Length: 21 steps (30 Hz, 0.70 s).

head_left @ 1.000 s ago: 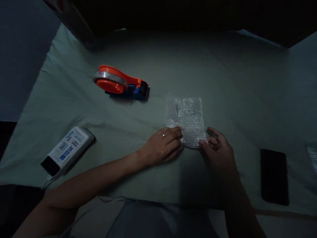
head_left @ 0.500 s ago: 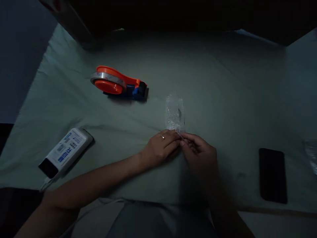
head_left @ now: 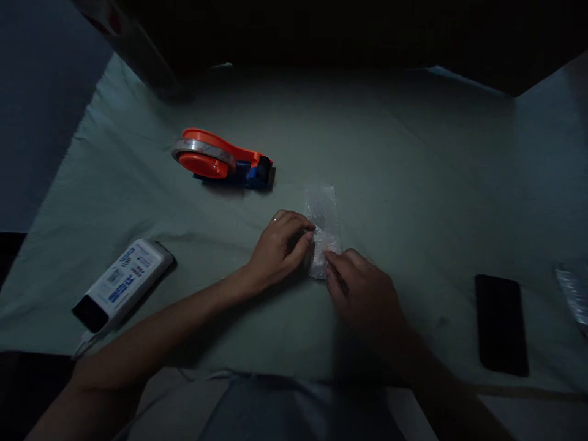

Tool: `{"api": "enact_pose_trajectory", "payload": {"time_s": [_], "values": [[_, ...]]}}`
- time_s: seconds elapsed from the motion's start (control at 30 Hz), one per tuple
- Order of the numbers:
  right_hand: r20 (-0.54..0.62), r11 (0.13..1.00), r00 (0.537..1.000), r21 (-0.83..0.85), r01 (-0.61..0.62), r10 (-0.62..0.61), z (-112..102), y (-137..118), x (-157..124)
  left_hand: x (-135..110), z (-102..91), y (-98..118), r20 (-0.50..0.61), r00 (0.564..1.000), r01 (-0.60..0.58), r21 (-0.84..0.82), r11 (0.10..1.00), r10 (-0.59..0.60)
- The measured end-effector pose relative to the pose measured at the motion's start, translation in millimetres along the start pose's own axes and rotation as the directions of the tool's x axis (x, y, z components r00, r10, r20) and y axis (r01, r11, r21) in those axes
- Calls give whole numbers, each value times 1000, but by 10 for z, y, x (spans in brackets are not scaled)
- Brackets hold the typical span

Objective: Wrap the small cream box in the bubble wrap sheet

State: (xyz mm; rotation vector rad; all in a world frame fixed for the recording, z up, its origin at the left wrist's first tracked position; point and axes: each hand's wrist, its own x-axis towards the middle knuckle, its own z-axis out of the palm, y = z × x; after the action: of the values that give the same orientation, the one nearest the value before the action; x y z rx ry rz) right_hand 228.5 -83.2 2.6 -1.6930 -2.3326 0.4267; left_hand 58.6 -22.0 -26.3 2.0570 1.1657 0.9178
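A narrow folded strip of clear bubble wrap lies in the middle of the pale green cloth. My left hand, a ring on one finger, presses its fingertips against the strip's left edge, fingers curled. On the strip's near end rests my right hand, its fingers bent and pinching the wrap. Whatever may be inside the wrap is hidden.
An orange and blue tape dispenser sits at the back left. A white box with blue print lies at the near left. At the right lies a black phone, with a shiny plastic piece at the right edge.
The bubble wrap went from a wide sheet to a narrow folded strip. My right hand swept left over it, and my left hand slid up along its left side.
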Motion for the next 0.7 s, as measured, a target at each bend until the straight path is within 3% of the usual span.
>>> {"api": "enact_pose_trajectory", "payload": {"time_s": [0.13,0.3,0.53,0.7], "values": [[-29,994,997,-77,74,-76,-6,31,31,238,35,9,107,980,161,45,986,-165],[-51,986,988,-91,139,-144,2,53,42,389,147,73,155,958,241,13,970,-240],[-41,985,988,-92,143,-147,11,74,42,528,270,-57,47,954,295,16,955,-296],[-56,983,987,-111,143,-150,33,66,36,490,313,-193,-56,946,321,16,947,-320]]}}
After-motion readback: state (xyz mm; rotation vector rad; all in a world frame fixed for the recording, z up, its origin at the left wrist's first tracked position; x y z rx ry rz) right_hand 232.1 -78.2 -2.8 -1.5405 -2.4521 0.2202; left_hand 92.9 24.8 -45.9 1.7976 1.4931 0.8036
